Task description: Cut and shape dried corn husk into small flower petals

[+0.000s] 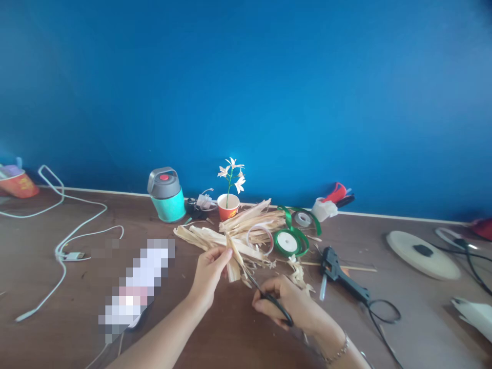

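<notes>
Between thumb and fingers, my left hand point(213, 266) pinches a dried corn husk piece point(234, 269) just above the table. My right hand point(282, 300) is wrapped round the black handles of a pair of scissors point(280, 307). The scissor blades point up and left to the lower edge of the husk; whether they touch it I cannot tell. Beyond my hands lies a pile of dried corn husks point(253, 218), with a roll of clear tape point(260, 239) on it. Husk scraps point(298, 274) are scattered beside my right hand.
A green ribbon spool point(287, 242) and a glue gun point(342, 274) lie to the right. Behind stand a paper cup point(228, 207) with a husk-like flower point(232, 174) and a teal flask point(168, 202). White cables point(69, 238) and a pixelated device point(134, 287) lie left.
</notes>
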Available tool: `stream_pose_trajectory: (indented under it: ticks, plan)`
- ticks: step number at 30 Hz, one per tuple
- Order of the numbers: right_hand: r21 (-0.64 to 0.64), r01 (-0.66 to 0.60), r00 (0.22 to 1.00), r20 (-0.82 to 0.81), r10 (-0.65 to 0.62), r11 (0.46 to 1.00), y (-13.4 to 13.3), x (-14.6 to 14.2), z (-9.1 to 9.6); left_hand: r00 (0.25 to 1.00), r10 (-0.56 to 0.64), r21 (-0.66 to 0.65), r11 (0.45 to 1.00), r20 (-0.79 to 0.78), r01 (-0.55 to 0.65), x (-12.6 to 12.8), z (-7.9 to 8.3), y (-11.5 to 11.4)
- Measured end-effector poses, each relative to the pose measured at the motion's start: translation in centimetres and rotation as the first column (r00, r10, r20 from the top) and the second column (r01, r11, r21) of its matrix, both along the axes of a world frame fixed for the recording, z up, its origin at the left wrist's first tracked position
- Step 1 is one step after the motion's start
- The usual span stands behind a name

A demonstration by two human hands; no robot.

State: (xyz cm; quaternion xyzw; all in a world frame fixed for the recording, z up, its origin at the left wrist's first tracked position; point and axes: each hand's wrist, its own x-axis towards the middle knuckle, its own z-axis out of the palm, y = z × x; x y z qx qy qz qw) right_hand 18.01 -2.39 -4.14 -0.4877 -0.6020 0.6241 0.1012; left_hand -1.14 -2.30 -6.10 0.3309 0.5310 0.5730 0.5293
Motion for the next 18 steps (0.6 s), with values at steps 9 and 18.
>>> stream_pose_trajectory:
  ticks: [9, 18]
  plan:
    - [-0.017, -0.017, 1.000, 0.003, 0.017, 1.000, 0.09, 0.27, -0.27, 0.999, -0.032, 0.014, 0.999, 0.012, 0.032, -0.11, 0.00, -0.05]
    - [-0.030, -0.044, 0.999, 0.021, 0.045, 0.999, 0.02, 0.32, -0.52, 0.999, 0.016, 0.011, 1.000, 0.041, -0.016, -0.23, 0.37, 0.03]
